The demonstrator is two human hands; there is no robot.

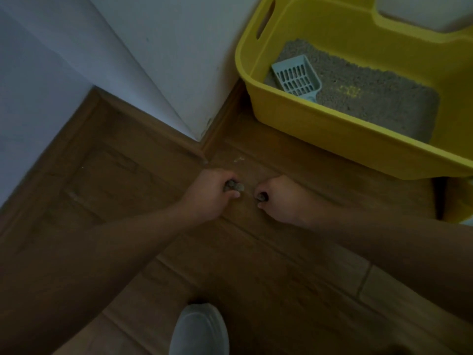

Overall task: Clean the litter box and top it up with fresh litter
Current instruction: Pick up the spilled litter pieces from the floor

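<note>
A yellow litter box stands on the wooden floor at the upper right, holding grey litter. A pale blue slotted scoop lies in the litter near the box's left wall. Both my hands are low over the floor in front of the box. My left hand has its fingers curled round grey litter clumps. My right hand is curled too, with a small dark grey clump pinched at its fingertips.
A white wall corner with a brown skirting board juts out just beyond my hands. A few pale crumbs lie on the floor near it. My white shoe is at the bottom centre. A second yellow object shows at the right edge.
</note>
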